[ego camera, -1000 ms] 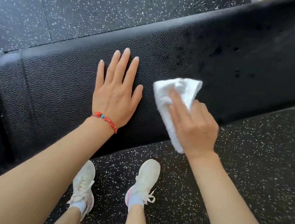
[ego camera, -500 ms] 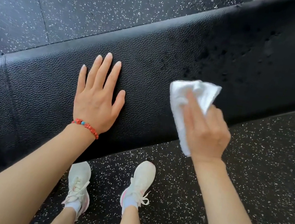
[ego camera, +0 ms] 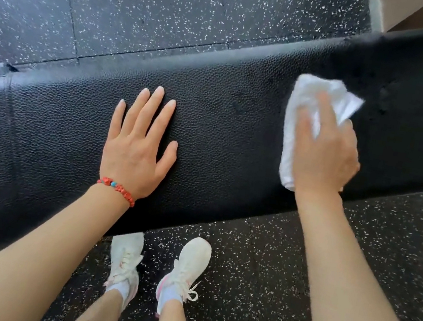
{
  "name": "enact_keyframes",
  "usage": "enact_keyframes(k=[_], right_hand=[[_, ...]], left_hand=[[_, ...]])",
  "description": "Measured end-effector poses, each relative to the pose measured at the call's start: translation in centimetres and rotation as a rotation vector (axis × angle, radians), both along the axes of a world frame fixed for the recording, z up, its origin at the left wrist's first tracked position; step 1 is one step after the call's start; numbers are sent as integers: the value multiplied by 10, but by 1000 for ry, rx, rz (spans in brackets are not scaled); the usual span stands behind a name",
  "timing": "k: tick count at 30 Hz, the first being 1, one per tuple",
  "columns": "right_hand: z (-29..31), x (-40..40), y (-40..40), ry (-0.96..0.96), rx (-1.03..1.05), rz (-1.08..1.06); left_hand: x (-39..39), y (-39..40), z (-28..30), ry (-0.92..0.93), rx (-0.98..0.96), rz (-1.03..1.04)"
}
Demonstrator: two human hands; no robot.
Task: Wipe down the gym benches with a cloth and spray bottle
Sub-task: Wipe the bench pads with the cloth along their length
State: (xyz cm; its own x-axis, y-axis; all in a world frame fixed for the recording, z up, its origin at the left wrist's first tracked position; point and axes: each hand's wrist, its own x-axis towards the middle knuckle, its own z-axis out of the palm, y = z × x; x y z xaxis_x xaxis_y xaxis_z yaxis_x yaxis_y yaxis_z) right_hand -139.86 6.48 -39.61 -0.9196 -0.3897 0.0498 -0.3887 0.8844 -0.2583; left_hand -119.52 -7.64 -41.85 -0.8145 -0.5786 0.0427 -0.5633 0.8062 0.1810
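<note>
Right hand (ego camera: 324, 157) presses cloth (ego camera: 317, 99) on bench (ego camera: 225, 123); left hand (ego camera: 136, 147) flat, fingers spread; speckled floor (ego camera: 147, 7) around.

Bare arms, no sleeves. Red bead bracelet (ego camera: 116, 190) with one blue bead on left wrist. White lace-up shoes (ego camera: 183, 268), bit of pink at sides. White socks. Blue jeans edge at bottom.
</note>
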Motion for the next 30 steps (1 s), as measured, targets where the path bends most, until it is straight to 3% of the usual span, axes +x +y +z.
enact_keyframes(k=[3,7,11,16,21,24,27,30], right_hand=[[0,8,-11,-71,-42,-74],[-8,55,-47,93,-57,184],[-14,38,-65,193,-28,361],[-7,5,-73,12,-53,-7],[-8,75,-99,106,-40,397],[-10,61,-96,129,-37,484],[-8,14,-88,181,-4,304],[-4,-21,-87,30,-4,111]], left_hand=[[-1,0,-1,9,-7,-3],[-1,-1,0,-1,-5,-3],[-1,-1,2,-3,6,-11],[0,-2,1,-17,-9,-22],[0,-3,1,-44,11,-21],[-1,-4,2,-60,26,-20],[-3,-2,4,-47,24,-13],[-12,0,7,-10,27,9]])
